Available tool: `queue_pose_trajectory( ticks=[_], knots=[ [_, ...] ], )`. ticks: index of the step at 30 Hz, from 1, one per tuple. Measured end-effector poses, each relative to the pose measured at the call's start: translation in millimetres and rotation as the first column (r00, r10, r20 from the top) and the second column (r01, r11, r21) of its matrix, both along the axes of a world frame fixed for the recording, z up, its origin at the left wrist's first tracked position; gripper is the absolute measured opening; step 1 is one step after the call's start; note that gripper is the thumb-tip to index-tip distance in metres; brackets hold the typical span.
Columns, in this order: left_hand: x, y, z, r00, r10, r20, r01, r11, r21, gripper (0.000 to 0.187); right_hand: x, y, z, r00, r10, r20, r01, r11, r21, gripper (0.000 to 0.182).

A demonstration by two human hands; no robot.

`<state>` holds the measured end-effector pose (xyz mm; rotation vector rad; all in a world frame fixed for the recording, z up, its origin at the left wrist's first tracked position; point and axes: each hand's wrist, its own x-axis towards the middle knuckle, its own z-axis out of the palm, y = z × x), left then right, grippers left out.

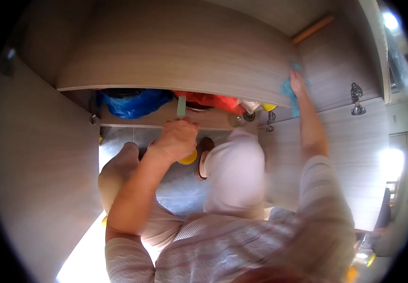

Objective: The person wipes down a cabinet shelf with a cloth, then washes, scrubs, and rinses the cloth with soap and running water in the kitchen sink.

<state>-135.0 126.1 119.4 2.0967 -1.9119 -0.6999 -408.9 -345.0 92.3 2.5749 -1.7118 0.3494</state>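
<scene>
1. Reaching out to the side, the right hand (297, 84) is pressing a teal cloth (288, 89) against the wood-grain shelf (175, 52), at its right end beside the cabinet's side panel (343, 61). The fingers are bending slightly over the cloth and holding it, though blur is hiding the exact grip. The arm is stretching almost straight, probably because that corner is lying far out to the side.

2. The left hand (178, 137) is curling its fingers inward near the cabinet's lower front edge. A pale green strip (181, 105) is rising just beyond the knuckles (I cannot tell whether the hand is holding it, or how tightly the fingers are folding). A round yellow item (188, 157) is showing partly below this hand.

3. Both doors, the left door (39, 155) and the right door (326, 160), are standing open, which is likely giving the arms and knees room. Metal hinges (357, 100) are showing on the right.

4. Under the shelf, the lower compartment is holding a blue plastic bag (135, 104) on the left, bulging around something dark, and a red plastic bag (213, 101) nearer the middle. Beside the red bag, a clear glass container (236, 120) and a yellow lid (269, 107) are sitting towards the right; their contents are staying too indistinct to name.
</scene>
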Motion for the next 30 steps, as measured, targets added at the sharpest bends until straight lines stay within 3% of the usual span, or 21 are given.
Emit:
queue_pose_trajectory(
  ticks=[3,5,6,8,9,11,12,13,14,17,19,20,22,25,28,30],
  knots=[
    [-5.2,5.6,3.1,0.999,-0.010,0.031,0.009,0.999,0.039,0.035,2.9,55.3,22.6,0.969,-0.236,-0.077,0.241,0.968,0.065,0.066],
    [-11.2,7.3,0.1,0.999,-0.034,0.027,0.033,0.999,0.033,0.034,28.7,47.9,-3.5,0.986,-0.108,-0.123,0.114,0.993,0.043,0.063],
    [-13.2,8.1,0.5,0.998,-0.055,0.017,0.054,0.998,0.033,0.034,72.0,94.9,4.7,0.998,-0.067,0.001,0.067,0.996,0.054,0.059],
    [-18.7,7.5,2.5,0.995,-0.102,-0.001,0.102,0.994,0.031,0.035,158.3,164.7,13.1,0.948,0.316,-0.020,-0.317,0.948,-0.039,0.048],
    [-21.4,5.1,2.7,0.995,-0.101,-0.002,0.101,0.993,0.058,0.035,200.2,205.9,17.0,0.851,0.513,-0.117,-0.523,0.847,-0.090,0.042],
    [-23.8,-4.6,0.7,0.996,-0.094,0.012,0.092,0.990,0.112,0.036,276.0,298.0,22.9,0.611,0.745,-0.270,-0.791,0.590,-0.162,0.033],
    [-22.2,-6.3,-1.8,0.997,-0.071,0.002,0.070,0.995,0.064,0.037,307.8,345.5,26.6,0.662,0.743,-0.093,-0.749,0.656,-0.091,0.038],
    [-21.2,-7.6,-7.9,0.999,-0.046,-0.014,0.046,0.999,0.016,0.038,324.8,376.0,15.3,0.603,0.796,0.046,-0.771,0.597,-0.222,0.041],
    [-21.6,-9.0,-16.9,0.994,-0.064,-0.085,0.032,0.942,-0.333,0.039,332.7,392.7,10.0,0.519,0.838,0.170,-0.761,0.543,-0.354,0.044],
    [-26.9,-13.8,-3.2,0.999,-0.048,-0.017,0.049,0.998,0.038,0.040,300.0,361.0,12.9,0.407,0.909,0.089,-0.870,0.416,-0.264,0.045],
    [-27.7,-14.4,5.1,0.992,-0.117,-0.050,0.119,0.992,0.048,0.038,243.1,301.3,28.3,0.370,0.920,-0.130,-0.920,0.343,-0.191,0.034],
    [-27.0,-11.3,5.7,0.991,-0.123,-0.057,0.124,0.992,0.031,0.038,212.3,272.4,19.5,0.580,0.815,-0.020,-0.813,0.576,-0.090,0.038],
    [-25.4,-4.3,3.4,0.990,-0.132,-0.041,0.133,0.991,0.009,0.037,146.7,219.1,22.4,0.732,0.680,0.026,-0.677,0.732,-0.074,0.038],
    [-20.6,9.3,-2.8,0.993,-0.117,-0.010,0.117,0.993,-0.007,0.035,127.2,194.8,20.5,0.815,0.576,0.064,-0.577,0.817,-0.003,0.039],
    [-17.3,16.2,-3.7,0.995,-0.102,-0.019,0.102,0.995,0.011,0.035,186.1,247.2,14.8,0.763,0.631,-0.137,-0.642,0.764,-0.060,0.037],
    [-17.6,16.5,-7.9,0.995,-0.100,-0.011,0.100,0.994,0.049,0.035,203.7,273.7,23.6,0.712,0.678,-0.181,-0.695,0.717,-0.051,0.036]
  ],
)
